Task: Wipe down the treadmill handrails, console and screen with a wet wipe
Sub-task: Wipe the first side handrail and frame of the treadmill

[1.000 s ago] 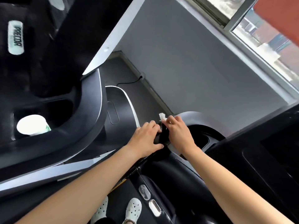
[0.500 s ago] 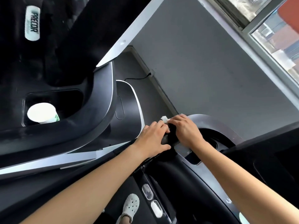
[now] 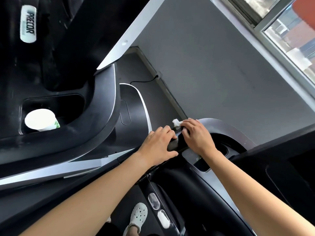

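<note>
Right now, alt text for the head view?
Left hand grips a black treadmill handrail while the right hand holds a white wipe against it. A white cup sits in the console holder at left.

A white paper cup [image 3: 40, 120] stands upright at the left. A thin black cable [image 3: 144, 80] crosses the floor [image 3: 134, 65] to the grey wall [image 3: 213, 74], below a window [image 3: 293, 36].

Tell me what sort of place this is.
Probably a gym: a Precor badge on a black exercise machine, a cup in its console holder, and the right hand holding a wipe on a handrail grip.
</note>
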